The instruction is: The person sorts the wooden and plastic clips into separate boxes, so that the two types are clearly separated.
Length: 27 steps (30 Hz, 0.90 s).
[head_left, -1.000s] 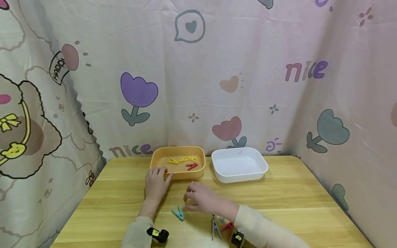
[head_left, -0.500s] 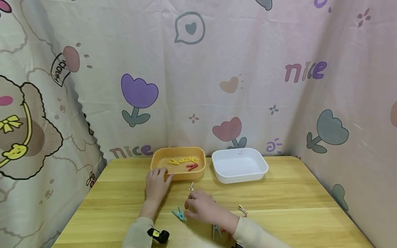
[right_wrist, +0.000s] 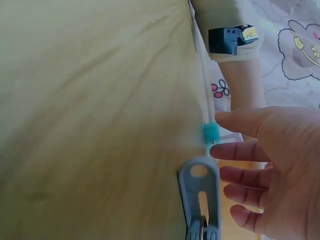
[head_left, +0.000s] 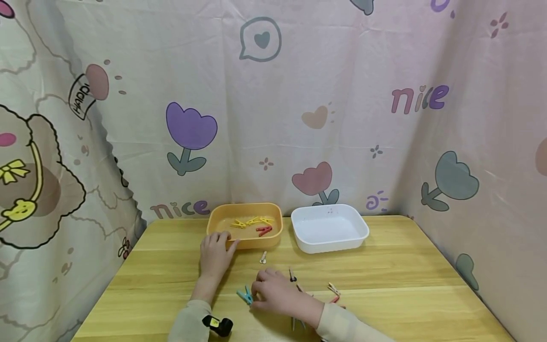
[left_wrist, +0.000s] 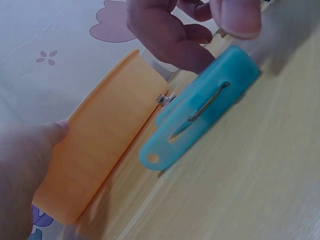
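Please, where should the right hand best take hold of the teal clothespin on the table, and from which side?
Probably pinch the teal clothespin across its two long narrow edges near the spring, coming from above. It lies flat on the table, so only its edges offer grip, and the right hand is beside it.

A pale wooden table point(head_left: 406, 275) fills the lower part of the head view, closed in behind and on both sides by a pinkish cartoon-print curtain point(head_left: 342, 71) with tulips, hearts and "nice" lettering, under soft, even light.
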### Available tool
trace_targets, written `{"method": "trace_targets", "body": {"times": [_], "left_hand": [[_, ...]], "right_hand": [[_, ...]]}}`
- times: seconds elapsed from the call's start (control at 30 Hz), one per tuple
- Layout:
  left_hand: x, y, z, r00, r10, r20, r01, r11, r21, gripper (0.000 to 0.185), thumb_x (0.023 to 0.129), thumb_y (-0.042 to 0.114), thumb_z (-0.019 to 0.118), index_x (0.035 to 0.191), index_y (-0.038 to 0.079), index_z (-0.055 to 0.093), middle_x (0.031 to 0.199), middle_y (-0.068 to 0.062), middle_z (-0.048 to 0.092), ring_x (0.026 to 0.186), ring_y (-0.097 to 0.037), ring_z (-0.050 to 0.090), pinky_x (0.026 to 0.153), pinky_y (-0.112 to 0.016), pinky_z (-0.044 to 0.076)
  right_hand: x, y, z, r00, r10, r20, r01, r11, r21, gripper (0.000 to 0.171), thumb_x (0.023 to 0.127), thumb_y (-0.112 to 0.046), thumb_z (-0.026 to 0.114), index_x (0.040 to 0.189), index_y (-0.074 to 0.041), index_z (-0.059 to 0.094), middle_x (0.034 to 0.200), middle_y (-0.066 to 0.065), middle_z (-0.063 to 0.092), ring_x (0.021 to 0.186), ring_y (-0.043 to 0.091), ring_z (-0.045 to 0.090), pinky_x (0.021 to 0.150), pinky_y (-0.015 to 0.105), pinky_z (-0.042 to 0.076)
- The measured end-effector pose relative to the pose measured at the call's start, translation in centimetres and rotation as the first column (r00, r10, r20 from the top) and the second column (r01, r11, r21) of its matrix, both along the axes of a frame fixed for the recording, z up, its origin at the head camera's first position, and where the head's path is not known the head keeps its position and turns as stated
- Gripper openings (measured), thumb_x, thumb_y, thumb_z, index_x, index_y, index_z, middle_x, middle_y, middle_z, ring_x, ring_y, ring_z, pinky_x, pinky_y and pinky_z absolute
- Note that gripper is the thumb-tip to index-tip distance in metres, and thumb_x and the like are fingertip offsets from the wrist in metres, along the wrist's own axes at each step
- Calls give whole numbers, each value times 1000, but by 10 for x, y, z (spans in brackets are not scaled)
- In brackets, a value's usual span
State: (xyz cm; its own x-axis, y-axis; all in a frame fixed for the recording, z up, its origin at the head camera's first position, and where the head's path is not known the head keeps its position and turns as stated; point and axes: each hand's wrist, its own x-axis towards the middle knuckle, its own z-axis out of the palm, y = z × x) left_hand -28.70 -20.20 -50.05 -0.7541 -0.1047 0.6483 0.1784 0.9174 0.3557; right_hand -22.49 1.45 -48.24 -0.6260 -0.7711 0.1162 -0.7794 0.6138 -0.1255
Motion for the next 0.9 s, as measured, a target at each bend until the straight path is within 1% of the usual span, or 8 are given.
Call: {"method": "trace_targets", "body": {"times": [0.13, 0.37, 0.77, 0.9], "left_hand": [[1, 0, -1, 1000, -2, -14, 2, 1000, -5, 30, 84, 36, 75, 92, 11, 62, 89, -10, 59, 92, -34, 54, 88, -48, 39], [0, 0, -2, 999, -9, -46, 9, 1000, -11, 30, 83, 35, 77, 91, 11, 61, 86, -10, 58, 89, -34, 53, 86, -47, 39], [-1, 0, -2, 999, -11, -33, 11, 1000, 0, 29, 84, 36, 75, 92, 11, 62, 88, -10, 59, 87, -33, 51, 85, -46, 38], [-1, 0, -2, 998, -12, -58, 12, 1000, -5, 30, 82, 35, 77, 91, 11, 62, 87, -10, 59, 86, -34, 52, 84, -47, 39]], "right_hand": [[2, -3, 2, 999, -15, 30, 15, 999, 30, 21, 85, -52, 68, 89, -32, 66, 92, -15, 53, 83, 2, 42, 70, 20, 33], [2, -6, 0, 1000, -9, -3, 9, 999, 43, 18, 86, -48, 69, 86, -31, 63, 88, -15, 50, 81, 3, 40, 70, 20, 32], [-1, -5, 1, 1000, 3, -23, -3, 1000, 19, 17, 84, -45, 72, 82, -31, 63, 89, -14, 51, 81, 3, 39, 67, 18, 27], [-2, -3, 4, 999, 9, -31, -9, 1000, 4, 15, 84, -44, 72, 82, -31, 64, 88, -14, 50, 80, 2, 39, 66, 17, 26]]}}
